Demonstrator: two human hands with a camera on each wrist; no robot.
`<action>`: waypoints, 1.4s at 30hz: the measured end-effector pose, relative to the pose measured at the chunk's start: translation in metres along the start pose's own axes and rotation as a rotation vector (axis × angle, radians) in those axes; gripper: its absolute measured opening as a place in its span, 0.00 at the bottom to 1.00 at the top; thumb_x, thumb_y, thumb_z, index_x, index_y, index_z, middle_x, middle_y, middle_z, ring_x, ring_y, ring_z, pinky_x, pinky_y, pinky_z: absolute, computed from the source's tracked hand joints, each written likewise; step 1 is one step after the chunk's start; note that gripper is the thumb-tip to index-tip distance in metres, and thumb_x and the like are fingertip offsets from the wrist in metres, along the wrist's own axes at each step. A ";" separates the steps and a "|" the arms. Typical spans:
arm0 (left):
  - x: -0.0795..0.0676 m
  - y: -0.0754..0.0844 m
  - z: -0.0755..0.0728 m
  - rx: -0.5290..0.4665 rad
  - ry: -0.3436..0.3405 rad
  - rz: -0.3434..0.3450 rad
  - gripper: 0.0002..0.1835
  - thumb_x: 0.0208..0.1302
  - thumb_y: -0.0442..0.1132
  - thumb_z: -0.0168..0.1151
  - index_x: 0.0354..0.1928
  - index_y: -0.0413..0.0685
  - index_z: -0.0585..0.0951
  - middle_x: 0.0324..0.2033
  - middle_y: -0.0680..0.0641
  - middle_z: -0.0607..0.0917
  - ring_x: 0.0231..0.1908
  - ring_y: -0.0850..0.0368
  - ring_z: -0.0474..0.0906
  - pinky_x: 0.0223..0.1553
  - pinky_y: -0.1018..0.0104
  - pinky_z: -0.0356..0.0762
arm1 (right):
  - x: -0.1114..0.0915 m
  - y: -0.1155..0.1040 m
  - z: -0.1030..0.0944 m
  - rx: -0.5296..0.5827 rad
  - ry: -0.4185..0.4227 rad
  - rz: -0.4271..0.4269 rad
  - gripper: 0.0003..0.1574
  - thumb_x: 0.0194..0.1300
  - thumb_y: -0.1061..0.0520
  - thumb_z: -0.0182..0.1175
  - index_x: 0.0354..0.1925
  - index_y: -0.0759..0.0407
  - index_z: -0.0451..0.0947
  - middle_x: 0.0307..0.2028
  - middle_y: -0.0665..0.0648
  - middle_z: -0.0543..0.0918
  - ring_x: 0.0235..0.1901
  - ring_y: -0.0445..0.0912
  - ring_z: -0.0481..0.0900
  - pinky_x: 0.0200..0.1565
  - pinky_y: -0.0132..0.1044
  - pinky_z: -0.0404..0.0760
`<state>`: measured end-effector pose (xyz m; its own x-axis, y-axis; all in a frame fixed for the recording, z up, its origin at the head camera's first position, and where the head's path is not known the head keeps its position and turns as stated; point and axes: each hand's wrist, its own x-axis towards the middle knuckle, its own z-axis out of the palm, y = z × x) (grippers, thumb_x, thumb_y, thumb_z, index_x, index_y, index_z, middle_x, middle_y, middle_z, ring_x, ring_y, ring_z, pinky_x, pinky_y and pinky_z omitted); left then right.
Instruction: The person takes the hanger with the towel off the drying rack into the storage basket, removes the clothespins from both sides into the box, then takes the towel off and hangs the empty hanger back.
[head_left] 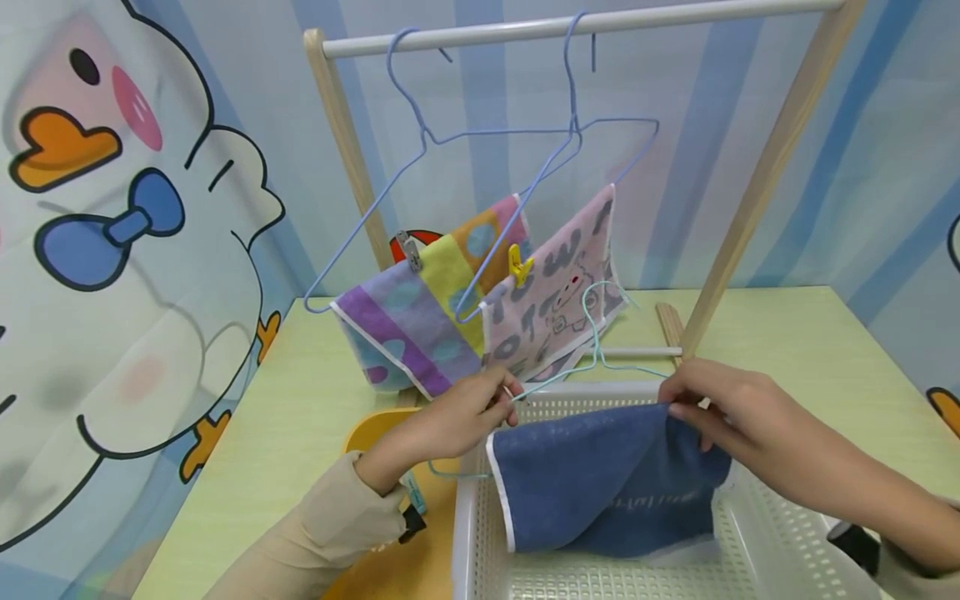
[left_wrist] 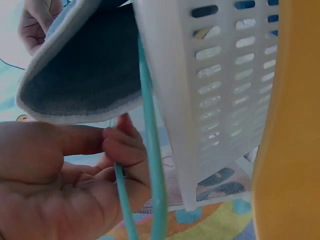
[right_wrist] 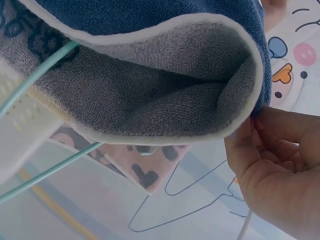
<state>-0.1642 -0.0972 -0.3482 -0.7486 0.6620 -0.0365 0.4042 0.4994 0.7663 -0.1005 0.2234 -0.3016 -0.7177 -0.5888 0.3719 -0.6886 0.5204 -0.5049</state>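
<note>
A blue towel [head_left: 592, 483] with white edging hangs folded over a mint-green wire hanger [head_left: 597, 342], above the white basket. My left hand [head_left: 468, 412] pinches the hanger's wire on its left side; the left wrist view shows the mint wire [left_wrist: 122, 195] passing between the fingers. With thumb and fingers, my right hand [head_left: 723, 408] pinches the towel's upper right corner. The right wrist view shows the towel's grey inner side [right_wrist: 150, 100] with the hanger wire [right_wrist: 45, 172] running into the fold. Part of the hanger is hidden by the towel.
Behind stands a rack with a white rail [head_left: 510, 32] and wooden posts. Two blue hangers [head_left: 423, 133] on it carry a striped towel [head_left: 442, 308] and a pink towel [head_left: 555, 292], held by clips. A perforated white basket [head_left: 468, 533] and yellow basin [head_left: 375, 442] stand in front.
</note>
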 end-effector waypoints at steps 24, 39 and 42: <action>0.001 0.008 -0.004 -0.210 -0.008 0.132 0.05 0.79 0.34 0.48 0.45 0.39 0.72 0.31 0.47 0.79 0.26 0.59 0.63 0.34 0.66 0.65 | -0.003 -0.029 -0.035 -0.230 0.158 -0.021 0.35 0.51 0.82 0.66 0.47 0.48 0.77 0.40 0.41 0.78 0.27 0.32 0.74 0.28 0.21 0.73; 0.000 0.013 -0.005 -0.234 0.017 0.151 0.07 0.79 0.35 0.48 0.48 0.38 0.72 0.29 0.48 0.78 0.27 0.57 0.65 0.33 0.67 0.65 | -0.021 -0.020 -0.054 -0.238 0.265 0.047 0.29 0.63 0.80 0.56 0.52 0.53 0.78 0.44 0.45 0.77 0.32 0.36 0.76 0.32 0.23 0.76; -0.001 0.014 -0.005 -0.238 0.027 0.154 0.08 0.79 0.35 0.48 0.49 0.38 0.72 0.30 0.49 0.79 0.30 0.56 0.69 0.37 0.66 0.68 | -0.024 -0.017 -0.055 -0.193 0.290 0.046 0.27 0.65 0.81 0.53 0.54 0.58 0.78 0.45 0.48 0.77 0.32 0.37 0.75 0.31 0.24 0.76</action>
<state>-0.1606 -0.0936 -0.3347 -0.7032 0.7029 0.1065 0.3819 0.2471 0.8906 -0.0770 0.2629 -0.2588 -0.7286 -0.3763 0.5723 -0.6423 0.6655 -0.3802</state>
